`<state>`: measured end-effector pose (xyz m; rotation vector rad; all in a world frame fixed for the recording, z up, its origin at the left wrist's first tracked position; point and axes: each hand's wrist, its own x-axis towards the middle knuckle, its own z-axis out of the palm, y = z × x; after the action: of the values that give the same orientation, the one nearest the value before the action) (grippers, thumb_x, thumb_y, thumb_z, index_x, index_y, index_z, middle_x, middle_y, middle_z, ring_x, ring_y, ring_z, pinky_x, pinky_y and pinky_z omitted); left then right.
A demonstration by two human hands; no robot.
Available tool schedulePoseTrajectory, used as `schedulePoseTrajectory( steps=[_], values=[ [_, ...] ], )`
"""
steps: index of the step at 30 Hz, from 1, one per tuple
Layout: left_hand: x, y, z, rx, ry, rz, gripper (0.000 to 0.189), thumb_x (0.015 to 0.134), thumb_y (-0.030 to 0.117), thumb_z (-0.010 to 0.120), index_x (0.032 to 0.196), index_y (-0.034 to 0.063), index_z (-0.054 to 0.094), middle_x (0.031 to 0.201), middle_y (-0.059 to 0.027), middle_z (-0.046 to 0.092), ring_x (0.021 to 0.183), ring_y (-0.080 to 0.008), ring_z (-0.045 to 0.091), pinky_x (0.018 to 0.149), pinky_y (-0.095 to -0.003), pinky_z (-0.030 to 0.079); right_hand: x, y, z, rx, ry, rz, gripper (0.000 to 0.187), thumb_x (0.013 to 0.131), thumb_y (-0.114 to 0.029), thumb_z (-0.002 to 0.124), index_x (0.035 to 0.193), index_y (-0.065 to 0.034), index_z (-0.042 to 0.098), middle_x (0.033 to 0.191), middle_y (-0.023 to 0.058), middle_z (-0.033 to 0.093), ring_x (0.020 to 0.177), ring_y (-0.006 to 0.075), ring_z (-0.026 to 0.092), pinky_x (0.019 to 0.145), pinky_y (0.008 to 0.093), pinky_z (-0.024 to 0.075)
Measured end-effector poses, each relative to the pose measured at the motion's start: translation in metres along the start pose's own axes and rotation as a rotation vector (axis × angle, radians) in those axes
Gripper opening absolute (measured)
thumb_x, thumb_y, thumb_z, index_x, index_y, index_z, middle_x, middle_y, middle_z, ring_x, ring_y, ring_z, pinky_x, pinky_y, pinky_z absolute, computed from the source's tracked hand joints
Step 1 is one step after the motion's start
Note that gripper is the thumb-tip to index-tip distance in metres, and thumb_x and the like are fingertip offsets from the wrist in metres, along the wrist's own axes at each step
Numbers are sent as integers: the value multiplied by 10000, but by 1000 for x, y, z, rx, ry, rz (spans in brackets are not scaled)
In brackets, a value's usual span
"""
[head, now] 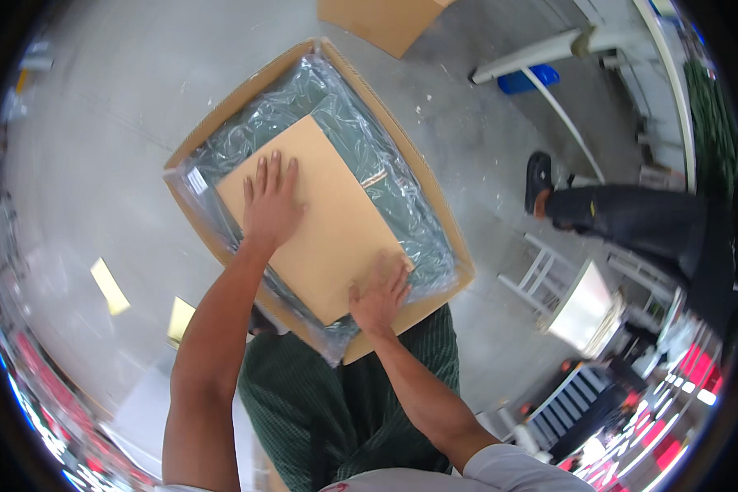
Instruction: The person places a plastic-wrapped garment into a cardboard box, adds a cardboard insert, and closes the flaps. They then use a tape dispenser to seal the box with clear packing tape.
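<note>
An uncovered cardboard box (438, 197) stands on the floor before me, holding dark green goods under clear plastic film (350, 138). On the film lies a flat cardboard sheet (320, 227). My left hand (273, 206) rests flat on the sheet's left part, fingers spread. Over its lower right corner is my right hand (378, 292), slightly blurred, palm down with fingers apart. Neither hand grips anything. A white label (197, 181) shows at the box's left corner, and a short brownish strip (374, 179) lies on the film right of the sheet.
Another cardboard box (384, 21) is on the floor beyond. At right are a white-framed table (682, 92), a blue object (529, 79) beneath it, and a person's dark-trousered leg (627, 212). A small white stand (581, 307) is nearby. Pale yellow pieces (110, 286) lie on the left floor.
</note>
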<state>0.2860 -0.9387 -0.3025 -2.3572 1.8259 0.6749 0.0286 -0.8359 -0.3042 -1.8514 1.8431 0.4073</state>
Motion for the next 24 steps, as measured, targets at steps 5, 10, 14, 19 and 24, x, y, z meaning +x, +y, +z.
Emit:
schedulePoseTrajectory(
  steps=[5, 10, 14, 19, 24],
  values=[
    [-9, -29, -25, 40, -173, 117, 954, 894, 408, 736, 1649, 166, 204, 1702, -180, 190, 1531, -422, 248, 1207, -614, 267, -41, -41, 20, 512, 141, 579, 1068, 896, -510, 689, 1647, -45, 89, 1662, 328, 101, 1531, 530, 112, 1225, 635, 170],
    [46, -15, -18, 209, 0, 93, 961, 908, 524, 672, 1653, 149, 195, 1707, -209, 145, 1567, -427, 141, 1206, -690, 149, 24, -47, 30, 758, 138, 1108, 1173, 863, -708, 642, 1643, -35, 81, 1666, 301, 121, 1519, 517, 176, 1220, 615, 197],
    [74, -11, 19, 66, 282, -65, 936, 954, 575, 586, 1664, 144, 153, 1722, -212, 58, 1588, -431, 36, 1186, -743, 68, 53, -39, 25, 789, 150, 1291, 1186, 836, -763, 626, 1642, -57, 119, 1644, 276, 199, 1492, 502, 249, 1201, 619, 230],
    [97, -16, 44, 6, 436, -140, 940, 974, 593, 537, 1662, 99, 130, 1709, -259, 38, 1583, -452, 7, 1171, -759, 20, 78, -34, 32, 786, 288, 1422, 1073, 854, -747, 602, 1622, -106, 212, 1607, 241, 284, 1448, 481, 331, 1158, 627, 294],
    [104, -30, 68, -93, 377, -114, 901, 995, 599, 485, 1655, 79, 158, 1700, -285, 41, 1575, -476, 16, 1166, -758, 14, 111, -32, 57, 738, 260, 1574, 954, 888, -695, 574, 1604, -146, 266, 1592, 240, 309, 1418, 481, 370, 1123, 638, 328]
  ],
)
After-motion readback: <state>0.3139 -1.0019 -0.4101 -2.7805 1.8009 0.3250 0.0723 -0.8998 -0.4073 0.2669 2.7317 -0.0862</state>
